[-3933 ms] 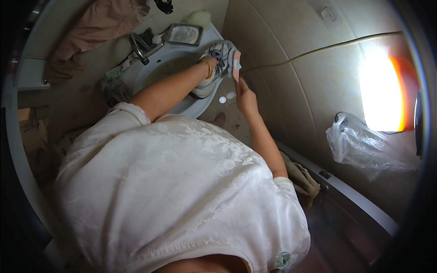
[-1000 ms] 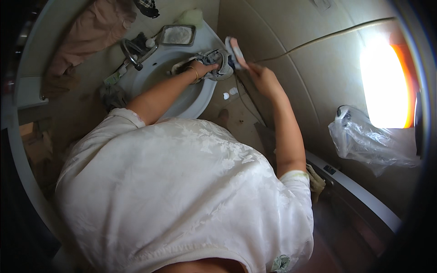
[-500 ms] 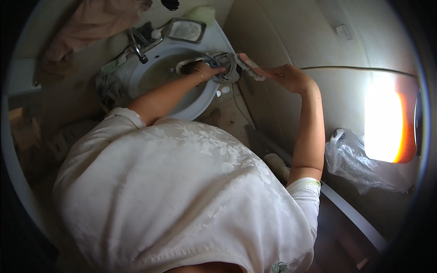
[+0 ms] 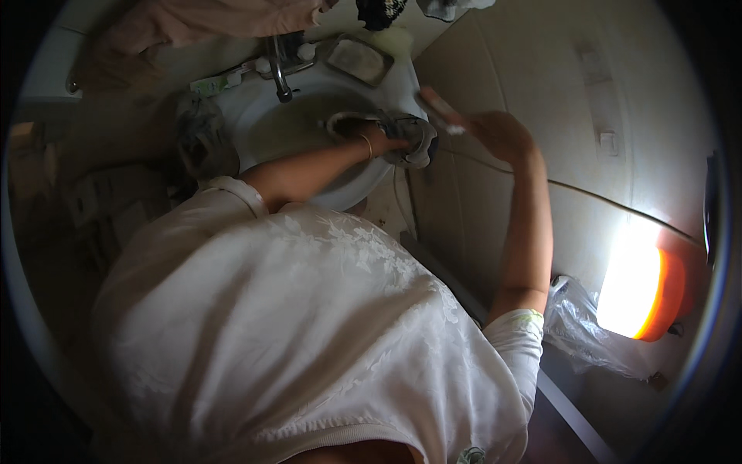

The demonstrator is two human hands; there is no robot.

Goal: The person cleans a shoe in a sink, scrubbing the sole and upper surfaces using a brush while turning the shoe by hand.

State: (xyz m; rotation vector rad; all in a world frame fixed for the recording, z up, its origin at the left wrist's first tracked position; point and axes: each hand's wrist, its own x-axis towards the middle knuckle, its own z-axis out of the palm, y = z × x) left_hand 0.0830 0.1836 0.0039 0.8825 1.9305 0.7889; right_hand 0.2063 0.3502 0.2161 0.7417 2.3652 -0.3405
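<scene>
Firstly, one shoe (image 4: 418,145), grey and white, at the right edge of the sink (image 4: 340,199): opening turned toward the basin, far end out past the rim. Weight on the rim or not: cannot tell, underside hidden.

Left hand (image 4: 380,142): closed over the shoe's upper near the opening, forearm across the sink's front edge, bracelet (image 4: 365,147) at the wrist.

Right hand (image 4: 501,136): wrapped round one end of the brush (image 4: 440,109), narrow in grip, raised off the sink's right edge. Brush: pinkish back, pale bristles, blurred by motion, just beside the far end of the shoe; contact between the two unclear.

At the sink's back right corner: tray (image 4: 352,75), grey, with white contents of unclear kind. Behind it, one pale greenish item, blurred.

At the sink's back edge, left of the tray: tap (image 4: 278,75), metal, spout out over the basin. At the back left corner: tube (image 4: 212,83), green and white. Beside the left edge: one grey item, dim, kind unclear.

Above the back left corner: cloth (image 4: 193,27), pink, hanging.

On the right wall, well apart from the sink: lamp (image 4: 627,286), lit, orange-edged; beside it, bag (image 4: 583,329), clear plastic; above both, cable (image 4: 595,192), slanting across the tiles.
</scene>
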